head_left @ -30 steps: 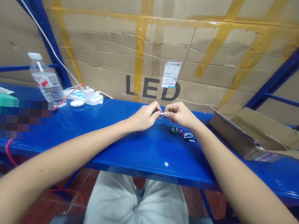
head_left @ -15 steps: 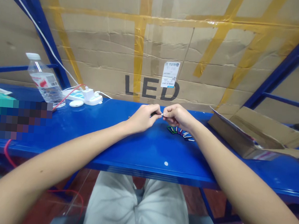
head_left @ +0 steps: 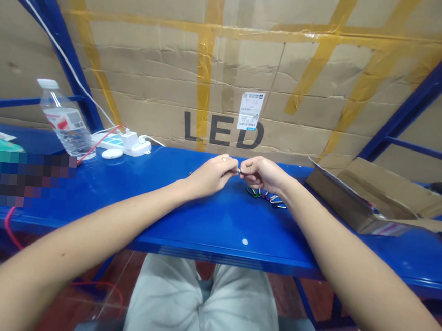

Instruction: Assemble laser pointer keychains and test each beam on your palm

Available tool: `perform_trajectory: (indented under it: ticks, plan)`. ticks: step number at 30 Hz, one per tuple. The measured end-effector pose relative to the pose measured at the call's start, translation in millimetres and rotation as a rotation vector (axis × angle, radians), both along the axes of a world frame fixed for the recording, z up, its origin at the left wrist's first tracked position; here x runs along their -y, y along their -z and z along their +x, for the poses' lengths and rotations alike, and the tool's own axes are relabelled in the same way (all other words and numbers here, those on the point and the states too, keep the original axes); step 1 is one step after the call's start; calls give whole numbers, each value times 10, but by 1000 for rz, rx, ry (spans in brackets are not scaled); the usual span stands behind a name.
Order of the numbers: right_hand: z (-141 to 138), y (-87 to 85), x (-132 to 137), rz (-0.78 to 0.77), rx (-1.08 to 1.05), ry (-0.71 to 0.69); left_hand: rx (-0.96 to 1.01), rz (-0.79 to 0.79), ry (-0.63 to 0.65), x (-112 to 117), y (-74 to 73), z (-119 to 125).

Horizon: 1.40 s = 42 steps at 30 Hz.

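The left hand [head_left: 212,175] and right hand [head_left: 262,173] meet above a glossy blue metal workbench [head_left: 201,220], their fingertips pinching a tiny silver metal piece [head_left: 238,171], too small to identify. Just below the right hand lies a row of small multicoloured carabiners [head_left: 266,196]. An open brown cardboard box [head_left: 367,197] sits farther right, and a clear plastic water bottle [head_left: 66,120] farther left.

Two hands [head_left: 212,175] are pinching one small metal piece [head_left: 238,171], while one table [head_left: 216,226] is carrying one water bottle [head_left: 65,122], one power strip [head_left: 131,144], one white puck [head_left: 111,153], one open cardboard box [head_left: 371,200] and several small carabiners [head_left: 266,197], too tiny to count exactly.
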State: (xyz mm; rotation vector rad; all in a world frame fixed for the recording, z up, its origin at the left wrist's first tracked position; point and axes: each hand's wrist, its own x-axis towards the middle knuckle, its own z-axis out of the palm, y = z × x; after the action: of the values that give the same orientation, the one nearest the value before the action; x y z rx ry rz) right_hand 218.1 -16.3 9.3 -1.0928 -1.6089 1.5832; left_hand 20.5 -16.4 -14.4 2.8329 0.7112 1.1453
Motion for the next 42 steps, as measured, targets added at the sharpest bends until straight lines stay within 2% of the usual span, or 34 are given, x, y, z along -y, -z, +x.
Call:
perform_trajectory:
  ticks: [3, 6, 10, 12, 15, 17, 21, 26, 30, 33, 36, 39, 42]
  plan:
    - [16, -39, 25, 45, 69, -19, 13, -47, -14, 8, -14, 5]
    - [67, -112, 37, 160, 234, -2, 77, -157, -32, 10, -25, 13]
    - [167, -167, -5, 419, 622, 120, 225, -277, -59, -43, -1, 15]
    - [191, -156, -24, 519, 820, 80, 326, -374, -67, -92, 12, 12]
    - [165, -107, -20, 507, 1040, -30, 503, -601, -90, -152, -6, 9]
    - [123, -67, -7, 483, 1133, -47, 613, -760, -108, -165, -48, 11]
    - [67, -4, 4, 486, 1187, -51, 777, -958, -73, -149, -125, 15]
    - [36, 11, 21, 526, 1097, -104, 892, -1087, 28, -156, -139, 4]
    - [-19, -35, 50, 579, 897, 52, 925, -1120, 45, -155, -157, -9]
    - [-57, -66, 68, 425, 622, 129, 817, -1012, 17, -133, -160, -11]
    - [-93, -61, 86, 237, 307, 104, 631, -882, -32, -106, -140, -4]
    - [-132, -25, 101, 134, 70, 68, 524, -781, 48, -104, -106, 0]
    - [-157, 0, 111, 52, -70, 20, 439, -685, 142, -131, -76, -14]
